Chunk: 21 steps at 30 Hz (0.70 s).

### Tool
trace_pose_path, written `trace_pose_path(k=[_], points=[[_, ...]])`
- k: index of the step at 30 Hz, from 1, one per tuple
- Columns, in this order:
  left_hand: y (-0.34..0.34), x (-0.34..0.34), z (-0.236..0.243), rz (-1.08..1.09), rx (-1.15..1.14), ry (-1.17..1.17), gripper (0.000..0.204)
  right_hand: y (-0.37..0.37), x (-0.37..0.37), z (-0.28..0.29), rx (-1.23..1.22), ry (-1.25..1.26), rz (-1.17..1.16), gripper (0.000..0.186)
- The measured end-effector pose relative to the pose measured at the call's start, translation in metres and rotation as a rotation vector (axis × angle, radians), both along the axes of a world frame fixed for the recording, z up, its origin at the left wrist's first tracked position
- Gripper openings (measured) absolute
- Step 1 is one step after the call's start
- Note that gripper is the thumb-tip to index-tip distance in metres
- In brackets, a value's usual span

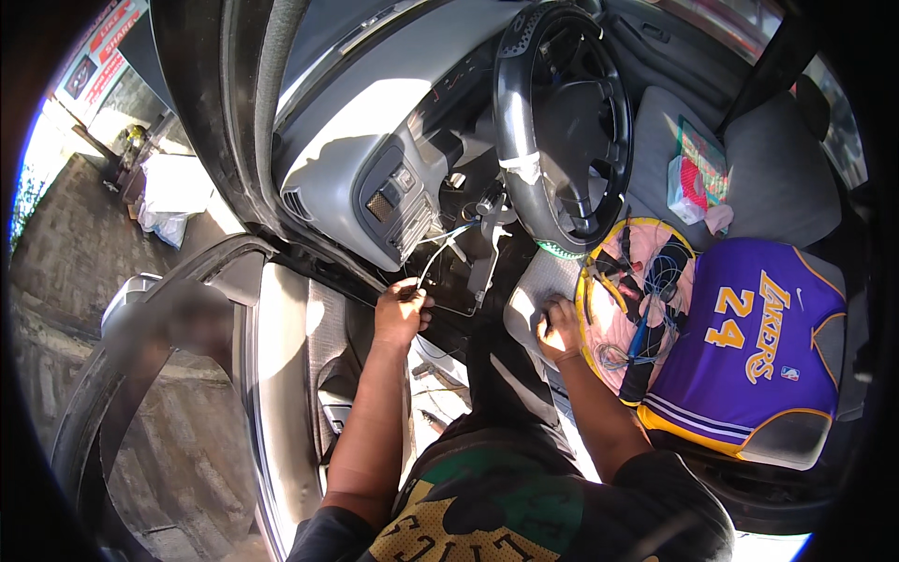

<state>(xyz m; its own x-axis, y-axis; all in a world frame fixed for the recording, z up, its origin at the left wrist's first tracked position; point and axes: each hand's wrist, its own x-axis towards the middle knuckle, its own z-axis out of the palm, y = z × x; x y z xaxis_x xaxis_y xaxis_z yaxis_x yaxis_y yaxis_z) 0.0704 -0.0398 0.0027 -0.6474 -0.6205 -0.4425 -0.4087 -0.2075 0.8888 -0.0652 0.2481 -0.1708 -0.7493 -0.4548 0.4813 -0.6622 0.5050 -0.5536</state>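
Note:
My left hand (406, 306) pinches a thin pale cable (425, 272) below the grey dashboard (365, 140), where a metal bracket (485, 272) and loose wires show in the dark footwell, left of the steering wheel (513, 112). My right hand (560, 326) is closed loosely at the front of the grey seat (532, 298); whatever its curled fingers may hold is hidden. Just right of it lies a round pink cloth pad (604, 347) with yellow edging, carrying coiled blue wires (663, 276) and several dark tools.
A purple jersey (730, 412) covers the seat at right; a red-and-white box (686, 195) sits on the seat behind the steering wheel. The open car door (281, 356) bounds my left side. Outside are worn pavement (56, 206) and white bags (169, 187).

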Motion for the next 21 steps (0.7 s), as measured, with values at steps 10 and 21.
trace_pose_path(k=[10,21], points=[[0.027,0.023,0.018,-0.079,0.602,0.352,0.046,-0.006,0.005,0.029,0.075,-0.191,-0.052,0.024],[0.000,0.000,-0.006,0.178,0.581,0.511,0.041,-0.025,0.135,0.169,-0.046,-0.978,0.560,0.031]])
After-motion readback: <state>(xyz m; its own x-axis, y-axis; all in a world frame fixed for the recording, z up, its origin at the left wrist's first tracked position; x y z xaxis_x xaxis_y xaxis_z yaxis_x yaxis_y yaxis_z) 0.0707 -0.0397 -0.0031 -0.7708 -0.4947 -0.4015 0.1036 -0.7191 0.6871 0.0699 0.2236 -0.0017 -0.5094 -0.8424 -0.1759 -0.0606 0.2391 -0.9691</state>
